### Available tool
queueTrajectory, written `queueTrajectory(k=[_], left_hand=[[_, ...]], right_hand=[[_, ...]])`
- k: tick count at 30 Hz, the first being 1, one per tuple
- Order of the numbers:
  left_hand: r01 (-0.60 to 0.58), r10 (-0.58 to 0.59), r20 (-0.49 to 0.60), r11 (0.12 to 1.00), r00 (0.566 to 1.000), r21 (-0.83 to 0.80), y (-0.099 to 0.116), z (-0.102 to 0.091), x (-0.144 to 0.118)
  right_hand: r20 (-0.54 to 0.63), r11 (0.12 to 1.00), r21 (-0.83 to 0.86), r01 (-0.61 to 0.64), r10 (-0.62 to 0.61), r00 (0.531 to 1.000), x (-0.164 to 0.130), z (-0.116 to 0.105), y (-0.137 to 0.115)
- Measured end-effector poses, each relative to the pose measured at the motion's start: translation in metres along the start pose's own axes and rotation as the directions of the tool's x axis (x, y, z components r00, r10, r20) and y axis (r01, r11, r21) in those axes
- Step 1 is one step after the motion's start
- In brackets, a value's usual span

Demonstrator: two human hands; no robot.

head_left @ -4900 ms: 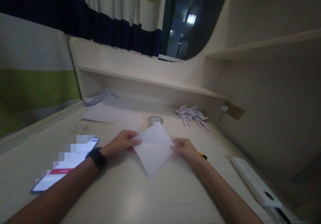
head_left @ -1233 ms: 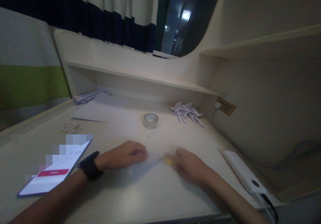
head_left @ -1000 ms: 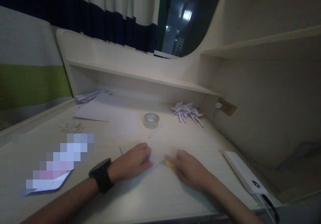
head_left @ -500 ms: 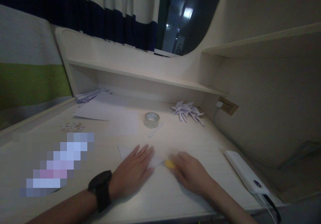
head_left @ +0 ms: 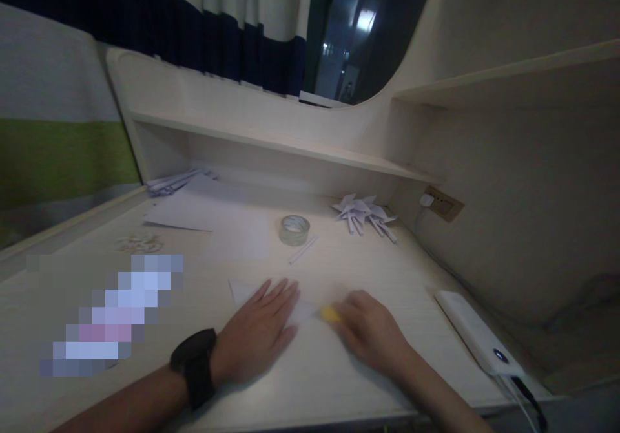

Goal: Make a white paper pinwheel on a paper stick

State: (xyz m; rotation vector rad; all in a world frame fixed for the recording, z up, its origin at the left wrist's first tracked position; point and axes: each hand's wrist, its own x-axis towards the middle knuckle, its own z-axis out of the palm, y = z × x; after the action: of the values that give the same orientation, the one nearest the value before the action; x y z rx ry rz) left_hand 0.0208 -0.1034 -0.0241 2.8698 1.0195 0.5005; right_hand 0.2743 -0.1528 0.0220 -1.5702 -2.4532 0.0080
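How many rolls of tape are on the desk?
1. The tape roll lies flat near the middle of the desk, beyond the left hand and right hand. Others could be hidden out of view.

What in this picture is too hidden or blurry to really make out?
- Folded paper: mostly under the flat left hand, head view.
- Yellow object: mostly covered by the right hand; I can't identify it.
- Phone screen: pixelated.
- White device: its cable leaves the bottom edge.
- Small pieces: too small and dim.
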Motion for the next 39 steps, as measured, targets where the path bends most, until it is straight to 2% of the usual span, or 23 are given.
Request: queueTrajectory(k=[7, 20, 30, 39], left_hand=[[-0.004, 0.003, -0.026, 1.000, 1.000, -0.004, -0.001, 0.004, -0.001], [-0.039, 0.040, 0.010, 0.998, 0.999, -0.040, 0.000, -0.003, 0.000], [-0.012, 0.012, -0.038, 1.000, 0.999, 0.005, -0.003, 0.010, -0.001], [-0.011, 0.012, -0.021, 0.999, 1.000, 0.034, -0.003, 0.008, -0.001]], right_hand=[[-0.007, 1.000, 0.004, -0.003, 0.003, 1.000, -0.002, -0.001, 0.002], [-0.017, 0.999, 0.015, 0.038, -0.037, 0.999, 0.003, 0.000, 0.002], [-0.037, 0.999, -0.018, 0.034, -0.035, 0.999, 0.002, 0.003, -0.003], [-0.037, 0.999, -0.026, 0.040, -0.041, 0.998, 0.001, 0.004, 0.000]])
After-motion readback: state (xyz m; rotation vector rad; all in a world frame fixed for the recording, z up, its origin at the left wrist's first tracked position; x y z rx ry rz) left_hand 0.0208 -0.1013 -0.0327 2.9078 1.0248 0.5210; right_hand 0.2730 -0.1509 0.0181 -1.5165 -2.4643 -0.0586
